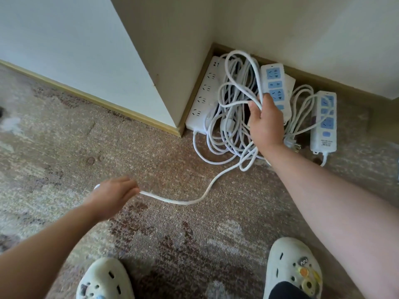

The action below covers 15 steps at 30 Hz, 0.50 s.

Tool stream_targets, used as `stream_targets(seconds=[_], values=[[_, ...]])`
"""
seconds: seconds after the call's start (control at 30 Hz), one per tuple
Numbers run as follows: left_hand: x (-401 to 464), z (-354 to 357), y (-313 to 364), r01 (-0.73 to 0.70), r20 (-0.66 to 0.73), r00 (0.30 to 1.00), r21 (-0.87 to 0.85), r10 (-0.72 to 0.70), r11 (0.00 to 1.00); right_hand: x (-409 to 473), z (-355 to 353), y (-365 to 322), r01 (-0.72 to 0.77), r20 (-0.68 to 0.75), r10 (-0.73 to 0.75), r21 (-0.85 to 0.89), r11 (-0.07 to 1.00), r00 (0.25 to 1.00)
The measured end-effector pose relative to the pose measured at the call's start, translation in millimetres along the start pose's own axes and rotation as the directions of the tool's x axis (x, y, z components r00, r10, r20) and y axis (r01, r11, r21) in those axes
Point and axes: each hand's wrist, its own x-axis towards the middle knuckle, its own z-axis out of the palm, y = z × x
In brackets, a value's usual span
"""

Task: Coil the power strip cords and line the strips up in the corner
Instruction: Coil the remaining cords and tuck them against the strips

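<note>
My right hand (265, 124) grips a power strip with blue sockets (274, 87) together with loops of its white cord (238, 83), lifted above the corner. My left hand (114, 194) pinches the free stretch of the same white cord (207, 188), which runs across the carpet toward the tangle. A long all-white strip (204, 96) lies along the left wall's skirting. A second blue-socket strip (323, 121) lies on the right with its cord loosely looped beside it. More white cord (224, 143) is piled on the floor between the strips.
Two walls meet in the corner, with a wooden skirting board (323, 79) along their base. A wall edge (172, 117) juts out on the left. Patterned carpet (151, 160) covers the floor. My two white clogs (293, 268) stand at the bottom of the view.
</note>
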Motion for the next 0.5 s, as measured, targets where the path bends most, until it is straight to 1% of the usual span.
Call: stream_targets(seconds=[0.07,0.1,0.17,0.23,0.33,0.43,0.5], values=[[2,-8,7,0.071,-0.006,0.997,-0.029,-0.072,0.997,0,1,-2,-0.016,-0.01,0.016,0.005,1.0,1.0],[7,-13,22,0.075,-0.014,0.997,-0.052,-0.076,0.996,0,2,-3,-0.033,-0.006,0.033,0.011,0.999,0.999],[27,-25,66,0.034,-0.067,0.997,-0.107,-0.041,0.994,1,2,-6,-0.052,0.026,0.051,0.036,0.998,0.998],[53,-47,117,0.007,-0.161,0.986,-0.154,-0.032,0.988,2,3,-11,-0.077,0.136,0.06,0.122,0.99,0.989],[91,-90,174,0.019,-0.321,0.942,-0.231,-0.095,0.973,4,-1,-17,-0.19,0.36,0.103,0.215,0.958,0.927],[112,-115,206,-0.008,-0.355,0.924,-0.393,-0.144,0.92,7,-5,-21,-0.294,0.484,0.136,0.266,0.918,0.864],[121,-118,218,0.011,-0.357,0.911,-0.476,-0.205,0.879,8,-8,-22,-0.38,0.513,0.177,0.322,0.867,0.84]])
